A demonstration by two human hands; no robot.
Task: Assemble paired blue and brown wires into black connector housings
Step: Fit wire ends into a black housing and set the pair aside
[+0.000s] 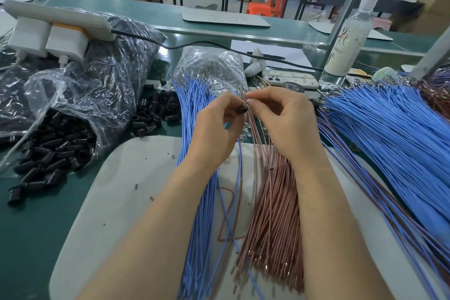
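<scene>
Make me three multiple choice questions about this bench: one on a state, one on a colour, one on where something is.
1. The left grip:
A. lies flat
B. holds a housing
C. makes an empty fist

2. The loose housings spilling from the bag are:
A. white
B. black
C. orange

3. The phone lies:
A. in the bag
B. in the left grip
C. beside the bottle

Answers:
1. B, its fingers curl round the housing.
2. B, the whole pile is black.
3. C, it lies by the bottle's base.
</scene>
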